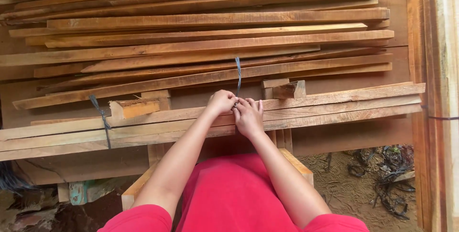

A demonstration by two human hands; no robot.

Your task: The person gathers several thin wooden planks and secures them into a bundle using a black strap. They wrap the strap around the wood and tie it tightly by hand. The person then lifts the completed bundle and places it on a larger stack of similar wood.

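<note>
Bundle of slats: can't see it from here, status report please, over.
Left hand and right hand both on the dark strap at mid-bundle of slats. Grip: fingers pinched at the tie. Second strap already round the left end. Nothing in the way.

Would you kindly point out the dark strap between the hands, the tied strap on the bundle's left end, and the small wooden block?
dark strap (238,72): head view, on its upright free end above the hands.
tied strap (103,117): head view, where it crosses the slats.
small wooden block (134,108): head view, on its front face.

Around me: sandy dirt floor (344,184) with dark strap scraps (389,184); wooden plank wall (432,69) at right; soft daylight.
</note>
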